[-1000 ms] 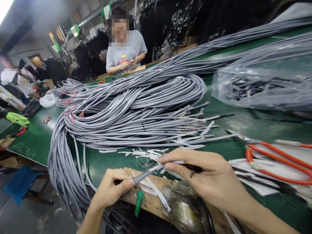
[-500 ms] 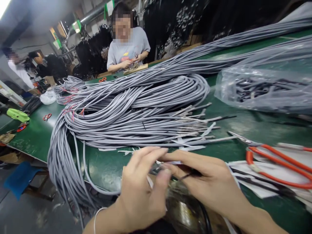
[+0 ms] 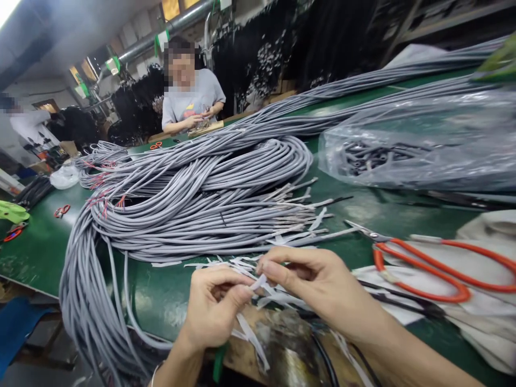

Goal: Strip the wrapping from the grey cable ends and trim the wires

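My left hand (image 3: 215, 306) pinches a short white strip (image 3: 258, 282) between thumb and fingers. Closed above it, my right hand (image 3: 312, 277) has its thumb and fingertips at the strip's upper end. Whether a cable end lies under the strip is hidden by the fingers. One grey cable (image 3: 151, 339) loops down from the bundle and passes behind my left wrist. Loose white strips (image 3: 252, 338) lie below and behind my hands on a worn wooden board (image 3: 234, 359). A dark, shiny rounded object (image 3: 296, 349) sits on the board under my right forearm.
Grey cables (image 3: 173, 228) spread across the green table (image 3: 169, 298), some hanging over the front edge. Orange-handled scissors (image 3: 423, 269) lie at right, near a pale cloth (image 3: 489, 242). Behind them is a clear plastic bag (image 3: 403, 156) with dark parts. A co-worker (image 3: 191, 102) sits opposite.
My hands have drawn apart slightly, and the white strip now shows between them. The view has shifted right, so the table and scissors appear farther left.
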### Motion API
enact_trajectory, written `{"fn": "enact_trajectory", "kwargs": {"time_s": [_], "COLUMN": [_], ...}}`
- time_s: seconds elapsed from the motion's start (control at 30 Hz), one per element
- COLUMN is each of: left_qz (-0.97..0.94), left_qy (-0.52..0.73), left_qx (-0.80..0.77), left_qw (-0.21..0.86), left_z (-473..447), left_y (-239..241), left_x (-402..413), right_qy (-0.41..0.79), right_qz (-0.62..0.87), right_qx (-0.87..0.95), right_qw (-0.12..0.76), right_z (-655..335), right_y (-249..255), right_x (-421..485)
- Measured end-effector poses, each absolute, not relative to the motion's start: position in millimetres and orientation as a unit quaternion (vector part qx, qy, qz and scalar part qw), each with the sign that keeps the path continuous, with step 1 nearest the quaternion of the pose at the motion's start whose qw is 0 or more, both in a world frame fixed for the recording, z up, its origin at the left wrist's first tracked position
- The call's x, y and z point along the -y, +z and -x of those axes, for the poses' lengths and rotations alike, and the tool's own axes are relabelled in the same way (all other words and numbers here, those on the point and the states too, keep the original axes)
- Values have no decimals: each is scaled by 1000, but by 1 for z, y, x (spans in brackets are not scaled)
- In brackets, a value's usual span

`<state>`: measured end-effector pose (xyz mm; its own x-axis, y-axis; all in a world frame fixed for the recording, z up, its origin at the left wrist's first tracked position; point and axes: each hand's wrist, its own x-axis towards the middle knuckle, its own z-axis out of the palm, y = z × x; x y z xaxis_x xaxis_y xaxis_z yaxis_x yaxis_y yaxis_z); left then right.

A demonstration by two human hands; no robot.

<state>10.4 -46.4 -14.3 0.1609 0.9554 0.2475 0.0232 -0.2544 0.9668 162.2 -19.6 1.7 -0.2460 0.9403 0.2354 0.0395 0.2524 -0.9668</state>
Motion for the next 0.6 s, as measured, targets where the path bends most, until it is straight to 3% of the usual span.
{"fn": "enact_trajectory", "kwargs": {"time_s": [0.2,0.4,0.6], "left_qz": [-658,-786,-783], "left_qy": [522,404,463], "left_qx": [-392,-420,-382], "left_qw": [376,206,161], "left_z": [-7,-8,-6], "left_y": [-15,-18,-27], "left_x": [46,48,47], "right_qy": [524,447,473], "right_qz": [349,387,408], "right_qx": [649,692,649], "right_qw": [426,415,433], "right_z": [-160,-163,-156], "right_y": [-4,-7,-7], "right_x": [22,26,25]}}
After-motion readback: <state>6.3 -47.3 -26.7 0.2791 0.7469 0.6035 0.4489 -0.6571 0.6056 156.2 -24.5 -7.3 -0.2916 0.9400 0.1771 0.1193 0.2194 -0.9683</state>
